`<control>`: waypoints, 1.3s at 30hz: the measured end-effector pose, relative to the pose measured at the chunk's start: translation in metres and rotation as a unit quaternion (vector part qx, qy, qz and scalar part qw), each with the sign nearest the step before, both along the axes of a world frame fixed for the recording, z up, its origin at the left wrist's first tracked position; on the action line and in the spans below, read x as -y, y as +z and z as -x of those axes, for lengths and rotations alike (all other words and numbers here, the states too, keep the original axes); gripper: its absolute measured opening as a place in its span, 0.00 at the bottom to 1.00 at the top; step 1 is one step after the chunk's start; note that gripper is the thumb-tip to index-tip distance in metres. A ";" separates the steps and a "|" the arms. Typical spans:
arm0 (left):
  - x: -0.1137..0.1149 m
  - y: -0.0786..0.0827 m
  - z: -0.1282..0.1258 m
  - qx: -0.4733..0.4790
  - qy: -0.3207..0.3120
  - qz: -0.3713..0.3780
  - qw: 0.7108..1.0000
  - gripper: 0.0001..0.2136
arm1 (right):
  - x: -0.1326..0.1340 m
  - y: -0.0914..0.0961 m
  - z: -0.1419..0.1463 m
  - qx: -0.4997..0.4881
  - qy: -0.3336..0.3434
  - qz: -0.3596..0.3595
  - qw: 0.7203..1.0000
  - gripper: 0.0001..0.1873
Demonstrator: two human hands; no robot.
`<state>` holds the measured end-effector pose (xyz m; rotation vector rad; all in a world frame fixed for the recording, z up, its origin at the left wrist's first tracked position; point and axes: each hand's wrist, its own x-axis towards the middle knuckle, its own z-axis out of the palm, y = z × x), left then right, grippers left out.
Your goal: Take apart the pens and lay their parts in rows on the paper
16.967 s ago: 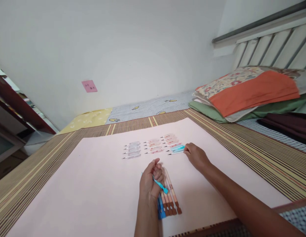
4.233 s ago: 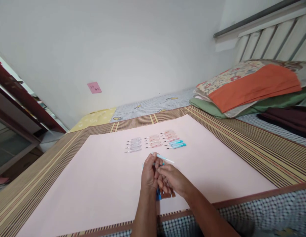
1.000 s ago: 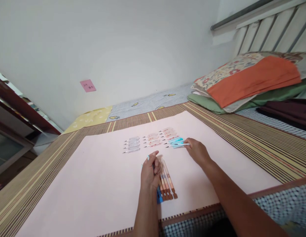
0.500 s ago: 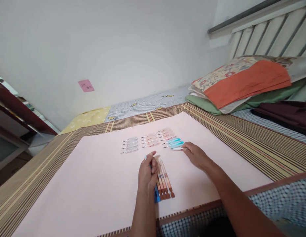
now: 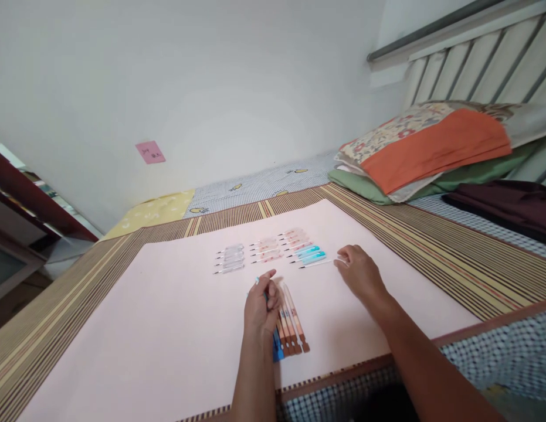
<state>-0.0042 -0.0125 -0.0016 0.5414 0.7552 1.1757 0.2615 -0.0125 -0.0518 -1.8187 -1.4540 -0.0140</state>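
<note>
My left hand (image 5: 261,305) is curled closed over the sheet, palm side up. Small turquoise ends poke out of its fist, apparently pen parts, mostly hidden by the fingers. To the right, my right hand (image 5: 360,272) pinches the rear end of a thin white pen refill (image 5: 317,264) with a dark tip pointing left. Just above that refill lie turquoise pens (image 5: 312,256). Beside and partly under my left wrist are several brown-ended pens (image 5: 294,322) and blue pieces (image 5: 278,347).
Clear pens (image 5: 231,258) and pinkish pens (image 5: 266,250) lie in rows on the pale pink sheet (image 5: 145,328). A striped mat (image 5: 387,234) is beneath. Folded bedding (image 5: 435,152) and dark cloth (image 5: 501,205) lie at right. A pink note (image 5: 150,152) is on the wall.
My right hand has shifted a little to the right, and the white refill's dark tip now shows beside the turquoise pens. My left hand has stayed nearly in place, still closed.
</note>
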 end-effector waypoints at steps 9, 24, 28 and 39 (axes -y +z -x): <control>0.000 0.000 -0.001 -0.005 0.000 0.010 1.000 0.20 | -0.007 -0.010 0.011 0.056 0.006 0.041 0.998 0.06; -0.002 -0.008 0.002 -0.002 -0.018 0.005 1.000 0.19 | -0.011 -0.004 0.021 0.053 0.007 0.062 0.997 0.07; -0.002 -0.008 0.002 0.001 -0.019 0.003 1.000 0.19 | -0.012 -0.005 0.021 0.054 0.010 0.058 0.997 0.07; 0.000 -0.006 0.001 -0.004 -0.010 0.010 1.000 0.19 | -0.009 -0.003 0.024 0.031 0.011 0.070 0.997 0.09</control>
